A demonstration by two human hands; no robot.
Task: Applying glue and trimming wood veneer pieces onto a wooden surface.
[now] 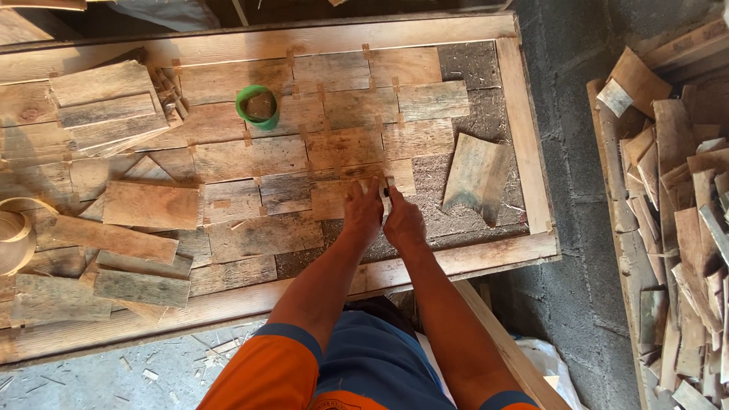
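Note:
A wide wooden frame (524, 114) lies flat, partly filled with short weathered planks joined by bits of tape. My left hand (363, 212) and my right hand (402, 222) sit close together on the lower edge of one plank (345, 193) near the frame's middle. Between the fingertips of both hands a small pale strip (383, 187), seemingly tape, is pinched or pressed on the plank's right end. A green tape roll (257, 105) lies on the planks farther back and to the left.
A loose plank (474, 176) rests inside the frame at the right. Stacks of loose planks (106, 106) cover the left side, and a tan tape roll (15, 235) sits at the left edge. A heap of wood offcuts (676, 212) fills the right.

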